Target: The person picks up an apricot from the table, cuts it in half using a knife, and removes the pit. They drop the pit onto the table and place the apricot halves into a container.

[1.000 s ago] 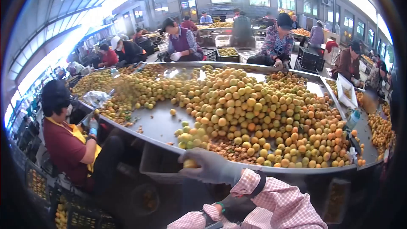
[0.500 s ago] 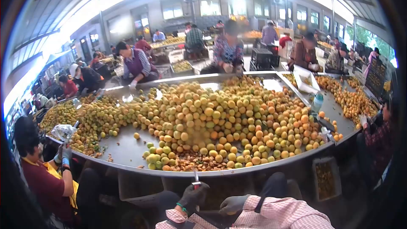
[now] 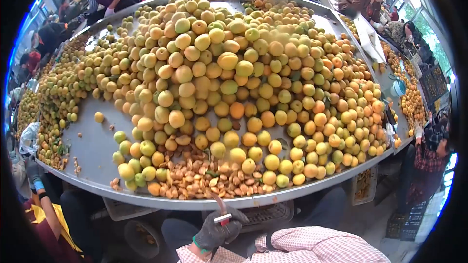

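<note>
My left hand [image 3: 222,226], in a dark glove with a green cuff, is closed around a small tool [image 3: 223,218] with a red and silver handle. Its thin blade points up at the table's near edge. From the right comes my right arm in a pink checked sleeve [image 3: 312,244]; the hand at its end cannot be made out. Just beyond the tool lies a heap of orange-brown fruit pieces [image 3: 195,178] on the metal table [image 3: 97,139]. Greener round fruits [image 3: 139,163] lie left of the pieces, and a large pile of yellow-orange fruits [image 3: 219,68] rises behind.
At the left edge a person's gloved hand [image 3: 35,175] is near a plastic bag [image 3: 30,139]. Another person [image 3: 429,158] sits at the right. More people work across the table. Crates [image 3: 365,185] and a round bucket [image 3: 141,238] stand below the near rim.
The view has tilted down and closer to the pile. My right hand, earlier holding a fruit over the rim, then low beside my left hand, is no longer discernible. The left still holds the tool.
</note>
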Demonstrator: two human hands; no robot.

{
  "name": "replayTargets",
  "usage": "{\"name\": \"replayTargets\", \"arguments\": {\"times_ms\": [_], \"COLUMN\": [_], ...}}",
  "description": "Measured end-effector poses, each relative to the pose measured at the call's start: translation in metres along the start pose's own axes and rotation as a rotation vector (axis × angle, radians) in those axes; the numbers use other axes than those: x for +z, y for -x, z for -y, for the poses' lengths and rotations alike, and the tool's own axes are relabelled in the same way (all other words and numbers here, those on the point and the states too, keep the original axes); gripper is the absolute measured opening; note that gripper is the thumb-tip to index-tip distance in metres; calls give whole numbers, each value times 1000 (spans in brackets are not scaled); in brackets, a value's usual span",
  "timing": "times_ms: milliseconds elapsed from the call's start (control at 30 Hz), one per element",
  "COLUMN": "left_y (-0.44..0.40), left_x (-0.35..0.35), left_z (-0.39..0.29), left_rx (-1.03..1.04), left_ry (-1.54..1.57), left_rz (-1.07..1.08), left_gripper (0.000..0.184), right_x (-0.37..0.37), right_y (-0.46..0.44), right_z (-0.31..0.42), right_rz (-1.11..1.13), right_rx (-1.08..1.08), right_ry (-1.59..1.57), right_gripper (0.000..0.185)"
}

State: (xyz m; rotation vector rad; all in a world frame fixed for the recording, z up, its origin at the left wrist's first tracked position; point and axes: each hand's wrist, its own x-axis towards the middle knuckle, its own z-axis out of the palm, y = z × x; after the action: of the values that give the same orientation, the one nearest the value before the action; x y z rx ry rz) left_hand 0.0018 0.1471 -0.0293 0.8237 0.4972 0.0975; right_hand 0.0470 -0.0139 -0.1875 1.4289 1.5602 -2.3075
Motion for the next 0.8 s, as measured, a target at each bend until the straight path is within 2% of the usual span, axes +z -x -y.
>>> {"name": "replayTargets", "arguments": {"times_ms": [67, 133, 200, 367, 467, 567, 633, 667, 700, 733, 767, 800], "left_y": [-10, -19, -24, -24, -10, -2, 14, 25, 36, 46, 47, 55], "left_x": [-6, -17, -25, -26, -7, 3, 15, 22, 29, 35, 30, 40], "left_z": [-16, -15, -26, -26, -26, 4, 18, 22, 25, 31, 48, 51], "left_rx": [-243, -188, -457, -345, -192, -214, -145, -112, -65, -23, 164, 180], "left_ry": [-104, -121, -3, -65, -272, -128, -239, -261, -287, -306, -534, -542], "left_rz": [70, 110, 198, 320, 188, 21, -105, -149, -171, -192, -198, -202], "left_gripper": [25, 24, 24, 25, 24, 21, 17, 15, 15, 14, 14, 14], "right_x": [-3, -12, -21, -26, -13, 5, 0, 1, 9, 15, 22, 27], "right_y": [2, 3, 8, 45, 46, 79, 93, 114, 137, 139, 161, 168], "right_z": [1, 11, 13, -26, -21, -11, 25, 36, 48, 41, 60, 63], "right_rz": [6, -7, -59, -230, -316, -350, -334, -412, -608, -816, -1045, -1013], "right_rx": [-41, -89, -142, -272, -341, -409, -33, -172, -227, -433, -513, -567], "right_ry": [-2, -3, 21, 176, 273, 382, -319, -259, -285, -377, -413, -886], "right_gripper": [35, 35, 35, 34, 34, 33, 30, 33, 37, 43, 38, 39]}}
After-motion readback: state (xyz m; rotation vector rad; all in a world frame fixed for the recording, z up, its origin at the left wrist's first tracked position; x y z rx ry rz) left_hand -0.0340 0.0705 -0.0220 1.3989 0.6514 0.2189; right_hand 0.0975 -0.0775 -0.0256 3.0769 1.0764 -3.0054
